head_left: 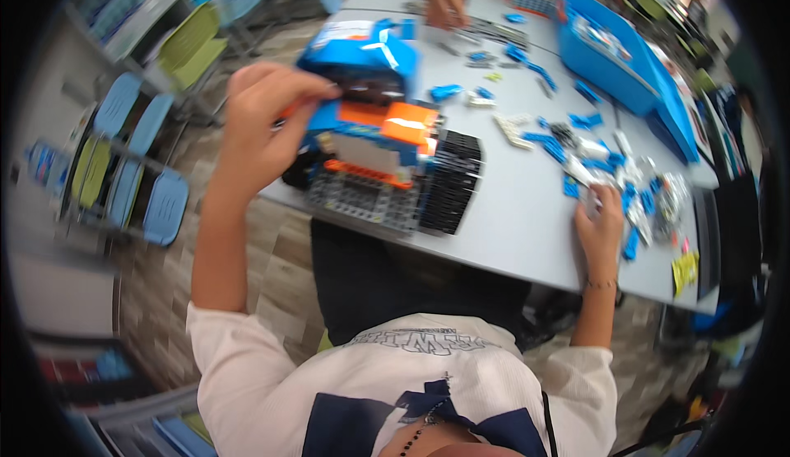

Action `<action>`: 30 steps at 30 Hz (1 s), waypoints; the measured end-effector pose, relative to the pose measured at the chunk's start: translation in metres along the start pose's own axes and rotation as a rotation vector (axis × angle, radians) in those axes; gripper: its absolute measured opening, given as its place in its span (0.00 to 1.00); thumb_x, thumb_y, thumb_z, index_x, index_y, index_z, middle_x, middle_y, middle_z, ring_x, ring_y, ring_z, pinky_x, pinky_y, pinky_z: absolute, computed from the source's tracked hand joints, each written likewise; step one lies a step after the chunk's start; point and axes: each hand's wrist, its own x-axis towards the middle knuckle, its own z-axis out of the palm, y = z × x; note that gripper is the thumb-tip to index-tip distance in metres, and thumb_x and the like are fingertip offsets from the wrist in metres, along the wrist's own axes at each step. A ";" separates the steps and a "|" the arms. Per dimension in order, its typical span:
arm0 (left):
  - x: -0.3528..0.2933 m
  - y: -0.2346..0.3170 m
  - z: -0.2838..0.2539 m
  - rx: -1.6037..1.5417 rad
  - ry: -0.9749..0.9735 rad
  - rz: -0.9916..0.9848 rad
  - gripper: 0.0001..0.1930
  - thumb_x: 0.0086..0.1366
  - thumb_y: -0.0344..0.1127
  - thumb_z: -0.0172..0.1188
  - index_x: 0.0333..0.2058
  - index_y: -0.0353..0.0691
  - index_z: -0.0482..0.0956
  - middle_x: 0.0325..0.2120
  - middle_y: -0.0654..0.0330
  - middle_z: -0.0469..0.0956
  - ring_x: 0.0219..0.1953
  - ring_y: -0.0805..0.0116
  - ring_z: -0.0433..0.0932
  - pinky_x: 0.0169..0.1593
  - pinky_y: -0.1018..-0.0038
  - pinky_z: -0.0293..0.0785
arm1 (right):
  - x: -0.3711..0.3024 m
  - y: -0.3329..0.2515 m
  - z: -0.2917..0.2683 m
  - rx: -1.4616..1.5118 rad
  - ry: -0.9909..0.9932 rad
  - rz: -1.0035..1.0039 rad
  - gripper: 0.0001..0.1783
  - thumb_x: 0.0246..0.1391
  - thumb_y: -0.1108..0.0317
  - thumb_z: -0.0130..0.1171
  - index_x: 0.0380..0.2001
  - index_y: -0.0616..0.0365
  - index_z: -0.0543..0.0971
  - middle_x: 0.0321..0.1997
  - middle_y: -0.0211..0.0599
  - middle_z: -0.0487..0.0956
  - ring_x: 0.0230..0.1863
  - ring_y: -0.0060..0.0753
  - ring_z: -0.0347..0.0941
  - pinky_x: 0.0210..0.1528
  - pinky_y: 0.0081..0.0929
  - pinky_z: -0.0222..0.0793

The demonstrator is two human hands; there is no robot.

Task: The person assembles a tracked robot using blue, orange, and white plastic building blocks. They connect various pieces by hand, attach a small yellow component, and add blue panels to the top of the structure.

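Tracked vehicle model of blue, orange and grey plastic bricks [370,148], at the worktop's near edge

Across the pale grey, smooth-topped worktop [510,218], the model sits left of centre, close to the wearer. Beyond it, toward the far right, stands a deep blue plastic bin [605,76] with loose parts inside.

As a body, the model looks likely to be moderately light and stiff, yet fragile at its joints, since it seems built from many small pieces; the glossy faces may be a little slippery. The grey studded lower frame [362,198] appears the safest hold, taken from both sides. The ribbed black track [453,181] on its right could roll or flex under pressure, while the glossy blue hood [358,52] and bright orange panel [409,121] might come away.

At the hood's left edge is the left hand [267,115], fingers bent; blur hides whether they grip it. The right hand [603,220] is among scattered blue and white plastic pieces [545,146], fingers curled near a pale one, grip unclear.

Large outlined lettering crosses the cream cloth shirt [444,362]; print on the small yellow packet [685,272] is illegible.
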 end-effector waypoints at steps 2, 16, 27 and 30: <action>0.009 0.000 0.020 -0.053 0.032 0.035 0.06 0.54 0.26 0.58 0.31 0.42 0.80 0.28 0.62 0.78 0.36 0.64 0.73 0.51 0.67 0.59 | -0.013 0.001 -0.018 -0.043 0.035 0.041 0.16 0.40 0.78 0.58 0.38 0.61 0.75 0.39 0.42 0.75 0.40 0.41 0.74 0.39 0.29 0.72; 0.003 0.000 0.013 0.042 -0.049 0.137 0.18 0.48 0.43 0.68 0.36 0.41 0.80 0.31 0.63 0.78 0.42 0.62 0.73 0.64 0.53 0.46 | -0.003 -0.013 -0.024 -0.138 0.007 -0.086 0.15 0.40 0.73 0.61 0.36 0.58 0.77 0.40 0.39 0.75 0.46 0.42 0.70 0.48 0.34 0.66; -0.042 0.017 0.028 -0.522 0.364 -0.112 0.26 0.56 0.48 0.65 0.46 0.34 0.73 0.38 0.56 0.76 0.44 0.65 0.75 0.59 0.58 0.61 | 0.003 -0.008 -0.018 -0.166 -0.143 -0.208 0.14 0.40 0.73 0.61 0.35 0.56 0.76 0.37 0.37 0.76 0.47 0.41 0.69 0.62 0.46 0.55; -0.066 0.043 0.038 -0.938 0.330 -0.360 0.33 0.52 0.49 0.69 0.49 0.30 0.70 0.39 0.56 0.71 0.36 0.72 0.74 0.47 0.71 0.72 | 0.001 -0.008 -0.019 -0.116 -0.167 -0.185 0.13 0.41 0.73 0.61 0.35 0.56 0.75 0.39 0.38 0.76 0.47 0.42 0.70 0.63 0.48 0.55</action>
